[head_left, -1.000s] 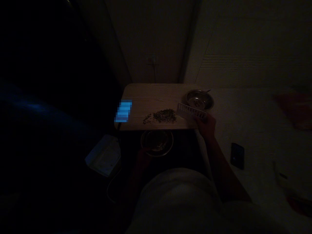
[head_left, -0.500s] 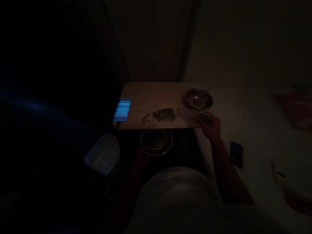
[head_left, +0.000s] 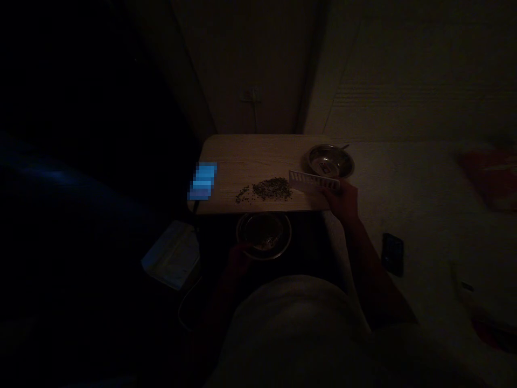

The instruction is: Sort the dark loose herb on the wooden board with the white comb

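In dim light, my right hand (head_left: pixel 343 199) grips the right end of a long, pale slotted piece (head_left: pixel 309 183), whose exact kind I cannot make out. Its left end is beside a spread of small dark grains or beans (head_left: pixel 272 188) on a wooden table (head_left: pixel 258 151). My left hand (head_left: pixel 240 256) is closed on the near-left rim of a metal bowl (head_left: pixel 287 242), held just below the table's front edge. Some small bits lie in this bowl, too dark to name. A second metal bowl (head_left: pixel 343 161) stands behind my right hand, with a thin handle at its rim.
A blurred bright blue screen (head_left: pixel 203 180) sits at the table's left edge. Below it is a pale box-like container (head_left: pixel 173 256) with a cord nearby. To the right, a dark phone (head_left: pixel 393 253) lies on a pale surface, with a red item (head_left: pixel 490 175) farther off.
The slotted piece and my right hand have shifted slightly left and up, closer to the grains. The bowl in my left hand has moved a little to the right.
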Demonstrator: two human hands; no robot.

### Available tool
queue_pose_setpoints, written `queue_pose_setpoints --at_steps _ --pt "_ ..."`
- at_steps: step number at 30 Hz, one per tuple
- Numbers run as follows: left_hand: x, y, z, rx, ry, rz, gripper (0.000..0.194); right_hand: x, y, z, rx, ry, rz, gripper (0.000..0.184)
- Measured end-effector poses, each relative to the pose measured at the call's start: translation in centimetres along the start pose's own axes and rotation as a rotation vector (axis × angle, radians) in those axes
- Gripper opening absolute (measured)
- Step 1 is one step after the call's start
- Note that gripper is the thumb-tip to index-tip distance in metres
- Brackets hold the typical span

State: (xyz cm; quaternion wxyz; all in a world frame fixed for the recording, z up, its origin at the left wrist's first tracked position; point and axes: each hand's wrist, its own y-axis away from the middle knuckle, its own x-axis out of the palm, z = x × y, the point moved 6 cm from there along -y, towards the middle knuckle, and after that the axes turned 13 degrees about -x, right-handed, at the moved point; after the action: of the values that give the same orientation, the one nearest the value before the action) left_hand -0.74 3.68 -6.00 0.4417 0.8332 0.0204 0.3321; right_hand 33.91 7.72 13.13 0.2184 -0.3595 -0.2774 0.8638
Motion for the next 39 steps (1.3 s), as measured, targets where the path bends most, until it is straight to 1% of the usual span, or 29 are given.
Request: queue_pose_setpoints --at_steps 2,4,8,11,12,14,17,19,21,23,26,29,34,37,39 --pt "0.0 0.2 0.2 0.001 -0.021 -0.010 0.022 -0.5 0.2 -0.1 0.005 -0.011 0.004 0.025" --pt "0.5 0.5 0.4 -0.010 -0.064 -0.014 0.023 -1.0 0.3 -0.1 0.010 -0.022 0.012 0.025" --pt "2.8 0.9 1.2 -0.069 -0.134 0.031 0.024 -1.8 0.3 -0.4 0.021 -0.022 0.038 0.025" --pt "4.4 0.8 2.1 -0.101 -0.156 0.038 0.017 -2.0 0.2 -0.7 0.030 -0.034 0.039 0.024" --pt "4.8 0.7 2.3 -0.099 -0.161 0.029 0.016 -2.1 0.1 -0.8 0.032 -0.039 0.036 0.024" --pt "5.3 0.6 2.7 -0.080 -0.169 0.016 0.020 -2.1 -0.1 -1.0 0.035 -0.049 0.029 0.024" --pt "6.0 0.2 3.2 -0.116 -0.190 0.009 0.016 -2.0 -0.2 -1.8 0.041 -0.082 0.007 0.024" --pt "6.4 0.0 3.3 -0.130 -0.202 -0.001 0.019 -1.8 -0.3 -2.6 0.051 -0.104 -0.008 0.025" --pt "6.8 -0.3 3.6 -0.170 -0.212 0.005 0.021 -1.5 -0.4 -3.2 0.061 -0.116 -0.010 0.024" --pt "7.2 -0.6 4.2 -0.231 -0.219 0.043 0.024 -1.1 -0.5 -3.8 0.072 -0.119 0.002 0.022" --pt "7.8 -0.9 5.0 -0.285 -0.223 0.097 0.032 -0.9 -0.7 -4.4 0.087 -0.130 0.002 0.023" --pt "8.2 -1.2 5.6 -0.301 -0.206 0.134 0.038 -0.8 -1.0 -5.0 0.094 -0.156 0.014 0.024" --pt "8.3 -1.7 6.5 -0.328 -0.197 0.145 0.029 -0.9 -1.3 -6.0 0.089 -0.216 0.076 0.025" --pt "8.1 -1.8 6.8 -0.316 -0.185 0.133 0.026 -1.1 -1.4 -6.3 0.094 -0.240 0.097 0.026" --pt "8.2 -1.8 7.0 -0.317 -0.172 0.138 0.028 -1.2 -1.5 -6.4 0.102 -0.243 0.105 0.025"
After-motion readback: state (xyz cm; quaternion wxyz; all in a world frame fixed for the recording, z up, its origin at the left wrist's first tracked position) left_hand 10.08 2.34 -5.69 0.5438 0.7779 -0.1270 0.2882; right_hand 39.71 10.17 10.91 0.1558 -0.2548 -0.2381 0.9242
